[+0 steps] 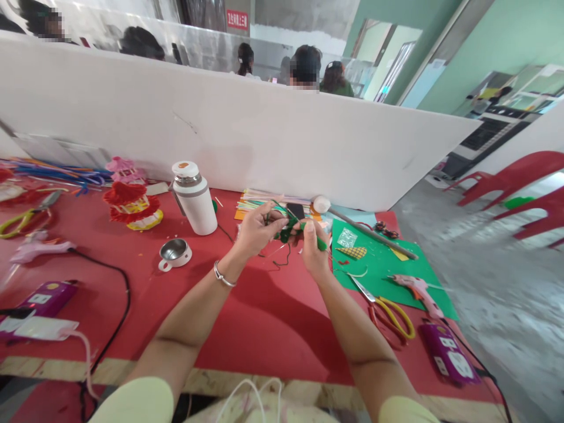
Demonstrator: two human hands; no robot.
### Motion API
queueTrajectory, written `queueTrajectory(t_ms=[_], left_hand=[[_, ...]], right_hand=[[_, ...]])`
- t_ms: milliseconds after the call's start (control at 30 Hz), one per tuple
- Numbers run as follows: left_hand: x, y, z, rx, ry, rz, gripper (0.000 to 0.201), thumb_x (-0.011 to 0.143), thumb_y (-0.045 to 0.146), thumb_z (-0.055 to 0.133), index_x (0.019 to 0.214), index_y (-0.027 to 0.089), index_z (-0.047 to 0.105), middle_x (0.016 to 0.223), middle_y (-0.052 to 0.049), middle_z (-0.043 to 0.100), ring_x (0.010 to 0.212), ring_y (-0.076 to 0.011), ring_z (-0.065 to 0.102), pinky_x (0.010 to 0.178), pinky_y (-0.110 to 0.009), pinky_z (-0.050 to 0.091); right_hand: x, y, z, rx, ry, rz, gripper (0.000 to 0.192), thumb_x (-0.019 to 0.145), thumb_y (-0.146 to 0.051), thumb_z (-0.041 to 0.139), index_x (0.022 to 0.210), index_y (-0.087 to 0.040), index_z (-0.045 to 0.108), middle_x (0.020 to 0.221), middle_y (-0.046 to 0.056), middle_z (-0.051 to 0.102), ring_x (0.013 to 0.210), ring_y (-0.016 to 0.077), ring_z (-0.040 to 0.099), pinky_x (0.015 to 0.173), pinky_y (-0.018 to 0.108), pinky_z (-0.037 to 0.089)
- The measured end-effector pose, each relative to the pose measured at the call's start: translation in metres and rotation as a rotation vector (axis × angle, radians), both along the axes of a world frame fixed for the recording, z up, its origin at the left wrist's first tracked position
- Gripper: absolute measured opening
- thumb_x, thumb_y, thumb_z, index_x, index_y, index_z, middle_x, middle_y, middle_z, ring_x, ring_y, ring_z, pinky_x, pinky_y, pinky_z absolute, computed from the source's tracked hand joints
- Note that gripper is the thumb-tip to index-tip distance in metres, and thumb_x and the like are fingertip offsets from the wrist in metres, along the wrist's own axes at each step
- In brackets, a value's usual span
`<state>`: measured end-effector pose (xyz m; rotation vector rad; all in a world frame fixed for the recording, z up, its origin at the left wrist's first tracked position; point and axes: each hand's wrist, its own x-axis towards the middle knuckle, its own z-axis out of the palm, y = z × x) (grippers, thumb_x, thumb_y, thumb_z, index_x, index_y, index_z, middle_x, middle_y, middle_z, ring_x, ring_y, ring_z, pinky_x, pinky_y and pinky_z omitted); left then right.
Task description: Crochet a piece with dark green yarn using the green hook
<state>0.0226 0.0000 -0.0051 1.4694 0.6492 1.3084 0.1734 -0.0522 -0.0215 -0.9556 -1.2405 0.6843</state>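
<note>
Both my hands meet above the red table and grip a small green pipe-cleaner craft piece. My left hand, with a silver bracelet on its wrist, pinches the piece's left end. My right hand pinches the right end, thumb on top. Thin dark wire ends hang from the piece toward the table. What shape the piece has is partly hidden by my fingers.
A white thermos and its metal cup lid stand left of my hands. To the right, a green sheet carries yellow-handled scissors and a pink glue gun. Red tassel ornaments and power strips lie around. People sit behind a white partition.
</note>
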Motion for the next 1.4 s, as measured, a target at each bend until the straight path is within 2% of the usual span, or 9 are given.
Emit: queueTrajectory(t_ms=[100, 200, 333, 467, 567, 700, 800, 967, 1400], left_hand=[[-0.004, 0.003, 0.001, -0.101, -0.036, -0.117, 0.056, 0.078, 0.035, 0.082, 0.128, 0.014, 0.070, 0.068, 0.002, 0.066, 0.044, -0.0049, 0.042, 0.042, -0.020, 0.032], [-0.006, 0.004, 0.001, -0.036, 0.048, -0.055, 0.063, 0.078, 0.030, 0.081, 0.138, 0.016, 0.066, 0.073, 0.000, 0.071, 0.051, -0.0081, 0.054, 0.047, -0.020, 0.039], [-0.002, 0.001, -0.003, 0.129, 0.157, 0.089, 0.062, 0.078, 0.019, 0.078, 0.139, 0.020, 0.066, 0.082, -0.002, 0.076, 0.070, -0.0122, 0.065, 0.063, -0.021, 0.049], [0.002, -0.002, -0.002, -0.005, 0.014, -0.023, 0.063, 0.074, 0.024, 0.083, 0.135, 0.017, 0.068, 0.077, -0.001, 0.073, 0.060, -0.0098, 0.059, 0.054, -0.020, 0.044], [-0.001, -0.002, 0.005, -0.193, -0.157, -0.142, 0.056, 0.069, 0.028, 0.089, 0.122, 0.015, 0.074, 0.070, 0.001, 0.068, 0.050, -0.0053, 0.047, 0.045, -0.019, 0.034], [-0.010, 0.001, 0.013, -0.392, -0.259, -0.328, 0.049, 0.063, 0.020, 0.091, 0.110, 0.017, 0.079, 0.064, 0.005, 0.060, 0.042, -0.0002, 0.035, 0.040, -0.018, 0.020], [-0.015, 0.004, 0.014, -0.421, -0.261, -0.386, 0.046, 0.062, 0.016, 0.090, 0.107, 0.018, 0.080, 0.063, 0.004, 0.061, 0.043, -0.0001, 0.035, 0.040, -0.018, 0.017], [-0.019, 0.008, 0.011, -0.393, -0.213, -0.403, 0.045, 0.064, 0.016, 0.088, 0.109, 0.016, 0.080, 0.065, 0.002, 0.062, 0.044, -0.0008, 0.036, 0.041, -0.019, 0.019], [-0.020, 0.009, 0.012, -0.379, -0.185, -0.405, 0.044, 0.065, 0.018, 0.087, 0.109, 0.015, 0.079, 0.066, 0.004, 0.056, 0.045, -0.0003, 0.031, 0.041, -0.019, 0.014]], right_hand=[[0.007, 0.002, -0.002, 0.031, -0.042, 0.102, 0.048, 0.099, -0.063, 0.048, 0.082, -0.022, 0.066, 0.071, 0.001, 0.064, 0.058, 0.0136, 0.060, 0.053, 0.027, 0.048], [0.012, 0.005, 0.000, -0.041, -0.126, 0.135, 0.046, 0.101, -0.059, 0.048, 0.080, -0.021, 0.065, 0.069, 0.000, 0.063, 0.053, 0.0127, 0.058, 0.050, 0.027, 0.046], [0.013, 0.008, -0.003, 0.033, -0.352, -0.109, 0.040, 0.104, -0.049, 0.046, 0.081, -0.022, 0.062, 0.070, 0.000, 0.062, 0.063, 0.0143, 0.060, 0.061, 0.029, 0.049], [0.006, 0.010, -0.018, 0.260, -0.440, -0.266, 0.028, 0.102, -0.047, 0.052, 0.092, -0.023, 0.062, 0.089, 0.004, 0.064, 0.084, 0.0183, 0.063, 0.079, 0.034, 0.054], [-0.001, 0.013, -0.025, 0.234, -0.183, -0.149, 0.037, 0.098, -0.061, 0.050, 0.097, -0.025, 0.060, 0.092, 0.003, 0.061, 0.073, 0.0166, 0.063, 0.065, 0.033, 0.055], [-0.004, 0.020, -0.019, -0.049, 0.236, 0.153, 0.052, 0.092, -0.076, 0.047, 0.086, -0.025, 0.057, 0.073, -0.001, 0.058, 0.052, 0.0140, 0.058, 0.046, 0.028, 0.049], [0.001, 0.025, -0.012, -0.223, 0.383, 0.311, 0.055, 0.086, -0.077, 0.056, 0.074, -0.024, 0.052, 0.060, -0.004, 0.055, 0.040, 0.0108, 0.051, 0.036, 0.023, 0.040], [0.013, 0.027, -0.010, -0.364, 0.455, 0.470, 0.050, 0.076, -0.069, 0.071, 0.072, -0.023, 0.054, 0.056, -0.006, 0.059, 0.036, 0.0105, 0.053, 0.032, 0.022, 0.041], [0.016, 0.025, -0.007, -0.380, 0.446, 0.512, 0.046, 0.078, -0.065, 0.071, 0.075, -0.022, 0.055, 0.060, -0.005, 0.061, 0.036, 0.0105, 0.056, 0.031, 0.022, 0.044]])
